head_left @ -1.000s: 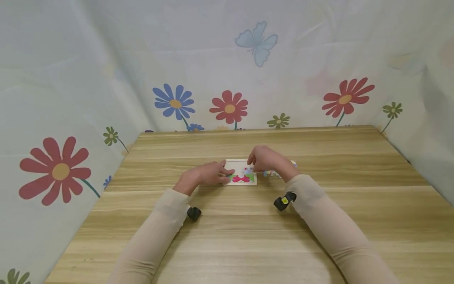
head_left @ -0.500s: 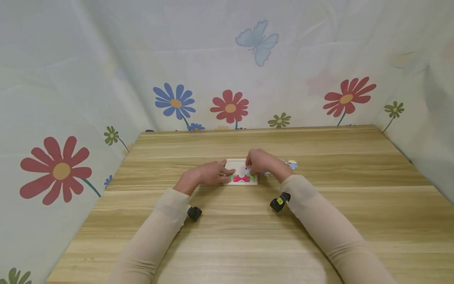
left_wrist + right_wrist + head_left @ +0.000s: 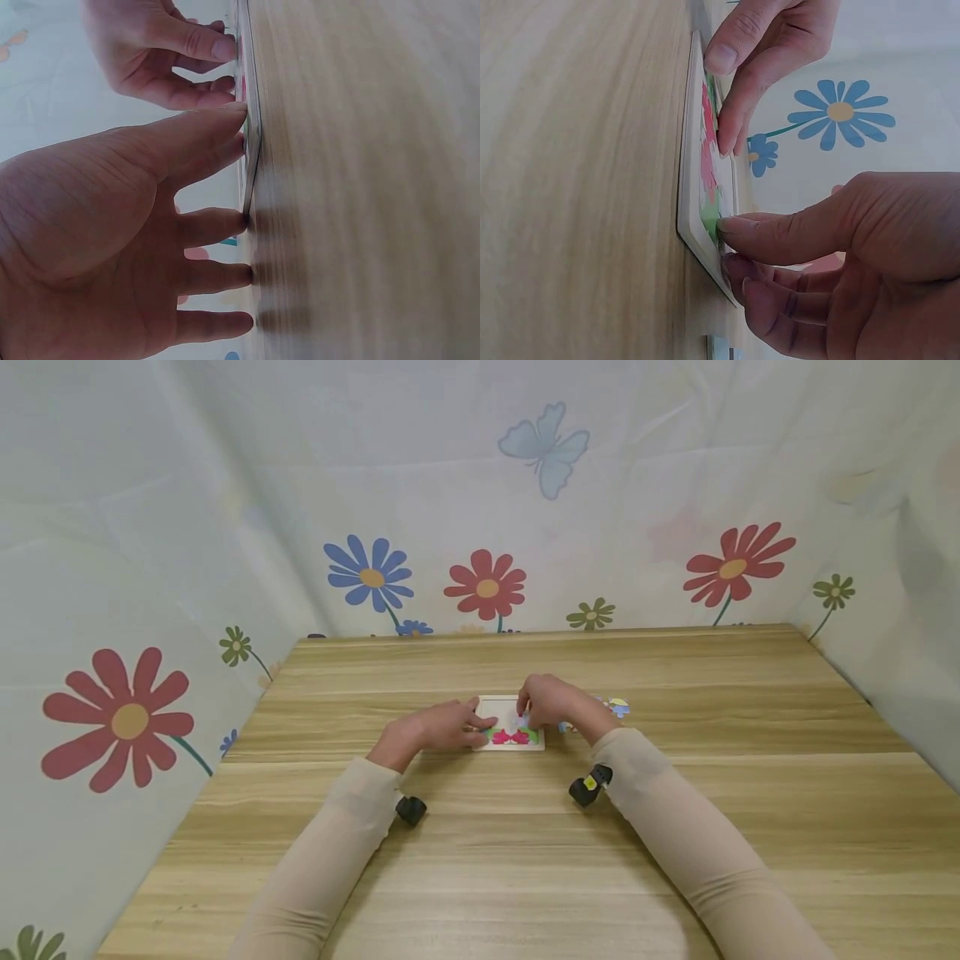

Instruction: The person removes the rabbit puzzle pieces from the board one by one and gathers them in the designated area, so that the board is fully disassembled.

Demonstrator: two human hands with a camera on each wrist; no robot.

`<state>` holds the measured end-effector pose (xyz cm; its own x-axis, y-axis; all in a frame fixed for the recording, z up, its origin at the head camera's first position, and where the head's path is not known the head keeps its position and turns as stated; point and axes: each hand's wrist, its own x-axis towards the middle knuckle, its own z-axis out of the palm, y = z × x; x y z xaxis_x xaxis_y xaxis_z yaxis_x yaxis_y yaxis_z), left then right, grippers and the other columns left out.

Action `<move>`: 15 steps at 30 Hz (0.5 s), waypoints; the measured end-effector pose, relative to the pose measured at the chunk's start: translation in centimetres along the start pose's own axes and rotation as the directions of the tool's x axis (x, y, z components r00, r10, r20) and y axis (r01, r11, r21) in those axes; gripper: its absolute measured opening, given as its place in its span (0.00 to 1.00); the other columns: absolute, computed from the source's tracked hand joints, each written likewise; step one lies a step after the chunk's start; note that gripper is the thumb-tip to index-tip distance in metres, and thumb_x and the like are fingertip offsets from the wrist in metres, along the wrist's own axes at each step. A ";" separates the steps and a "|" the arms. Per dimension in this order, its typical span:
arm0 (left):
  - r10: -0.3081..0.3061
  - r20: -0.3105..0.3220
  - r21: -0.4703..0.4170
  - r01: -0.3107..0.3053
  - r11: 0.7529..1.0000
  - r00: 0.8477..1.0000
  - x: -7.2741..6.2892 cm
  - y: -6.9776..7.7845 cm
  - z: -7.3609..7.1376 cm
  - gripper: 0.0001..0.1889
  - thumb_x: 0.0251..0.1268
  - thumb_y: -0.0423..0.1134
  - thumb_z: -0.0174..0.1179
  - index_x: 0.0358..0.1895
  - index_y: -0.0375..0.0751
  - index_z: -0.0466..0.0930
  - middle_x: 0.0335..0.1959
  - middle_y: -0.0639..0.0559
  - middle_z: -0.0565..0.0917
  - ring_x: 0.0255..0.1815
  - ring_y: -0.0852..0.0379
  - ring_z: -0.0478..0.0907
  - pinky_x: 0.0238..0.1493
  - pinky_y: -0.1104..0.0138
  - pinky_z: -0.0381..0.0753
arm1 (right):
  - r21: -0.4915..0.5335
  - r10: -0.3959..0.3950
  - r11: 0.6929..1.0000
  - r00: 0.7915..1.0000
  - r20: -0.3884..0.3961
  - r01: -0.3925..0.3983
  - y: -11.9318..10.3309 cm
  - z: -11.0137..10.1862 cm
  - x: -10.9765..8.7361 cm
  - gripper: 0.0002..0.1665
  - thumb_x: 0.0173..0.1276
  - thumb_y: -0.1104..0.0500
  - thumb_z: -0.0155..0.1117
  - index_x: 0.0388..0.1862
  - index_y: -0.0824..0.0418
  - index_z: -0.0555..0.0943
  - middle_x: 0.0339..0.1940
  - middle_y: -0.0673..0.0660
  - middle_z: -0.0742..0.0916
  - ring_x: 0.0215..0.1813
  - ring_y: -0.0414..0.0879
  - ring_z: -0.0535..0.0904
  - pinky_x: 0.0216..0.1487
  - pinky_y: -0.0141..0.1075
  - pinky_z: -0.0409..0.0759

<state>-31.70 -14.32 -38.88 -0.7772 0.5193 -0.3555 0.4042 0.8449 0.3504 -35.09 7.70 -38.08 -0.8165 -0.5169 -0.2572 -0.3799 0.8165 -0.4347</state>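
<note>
A small jigsaw puzzle tray (image 3: 517, 748) with a pale rim lies flat on the wooden table. Red and green pieces (image 3: 510, 737) fill its near part; its far part shows a bare base. My left hand (image 3: 446, 727) rests at the tray's left side, thumb and fingertips on its edge, fingers mostly straight in the left wrist view. Over the right part of the tray, my right hand (image 3: 551, 700) pinches a puzzle piece (image 3: 520, 722) between thumb and curled fingers, pressed close to the green section. Fingers cover most of that piece.
Loose puzzle pieces (image 3: 619, 707) in blue and yellow lie right of the tray, partly behind my right wrist. The wooden table (image 3: 487, 860) extends around both arms. A flower-printed curtain (image 3: 420, 485) stands behind it.
My right hand has shifted slightly left and down onto the tray with the puzzle piece, uncovering more loose pieces at the right. My left hand has stayed in place.
</note>
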 end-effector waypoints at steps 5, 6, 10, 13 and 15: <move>-0.004 0.001 0.003 0.004 1.000 1.000 0.1 -0.1 0.0 0.25 0.76 0.50 0.56 0.73 0.60 0.67 0.81 0.40 0.49 0.78 0.41 0.55 0.74 0.51 0.58 | -0.001 -0.010 1.000 1.000 -0.021 0.010 -0.1 0.0 -0.2 0.11 0.58 0.70 0.69 0.40 0.63 0.86 0.33 0.56 0.82 0.31 0.46 0.73 0.30 0.33 0.72; -0.003 0.001 0.002 0.003 1.000 1.000 0.1 -0.1 0.0 0.25 0.76 0.50 0.56 0.73 0.60 0.67 0.81 0.40 0.49 0.78 0.41 0.55 0.74 0.51 0.58 | 0.002 -0.008 1.000 1.000 -0.025 0.008 -0.1 0.0 -0.3 0.11 0.58 0.71 0.70 0.40 0.63 0.86 0.33 0.56 0.82 0.31 0.46 0.73 0.31 0.33 0.72; -0.007 -0.002 -0.006 0.007 1.000 1.000 0.0 -0.1 0.0 0.25 0.76 0.50 0.56 0.73 0.61 0.68 0.81 0.41 0.49 0.78 0.41 0.54 0.74 0.50 0.57 | 0.019 0.006 1.000 0.999 -0.043 -0.005 -0.2 0.0 -0.3 0.11 0.57 0.71 0.71 0.39 0.63 0.84 0.34 0.56 0.82 0.33 0.47 0.74 0.32 0.34 0.73; -0.006 -0.002 -0.006 0.006 1.000 1.000 0.0 0.0 0.0 0.25 0.75 0.50 0.56 0.73 0.60 0.68 0.81 0.41 0.49 0.78 0.41 0.54 0.74 0.50 0.57 | 0.033 0.019 0.999 0.999 -0.047 -0.017 -0.3 0.0 -0.3 0.11 0.57 0.71 0.71 0.39 0.63 0.83 0.35 0.56 0.82 0.33 0.48 0.74 0.31 0.35 0.73; -0.005 -0.001 -0.006 0.005 1.000 1.000 -0.1 0.0 -0.1 0.25 0.75 0.50 0.57 0.73 0.60 0.68 0.81 0.40 0.49 0.78 0.41 0.55 0.74 0.51 0.58 | 0.041 0.020 0.999 0.999 -0.045 -0.018 -0.3 0.0 -0.4 0.10 0.58 0.71 0.71 0.39 0.63 0.83 0.35 0.56 0.82 0.34 0.48 0.74 0.32 0.35 0.73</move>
<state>-31.69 -14.36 -38.81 -0.7797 0.5152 -0.3560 0.3978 0.8465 0.3539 -34.66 7.62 -37.86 -0.8426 -0.4886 -0.2268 -0.3469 0.8143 -0.4653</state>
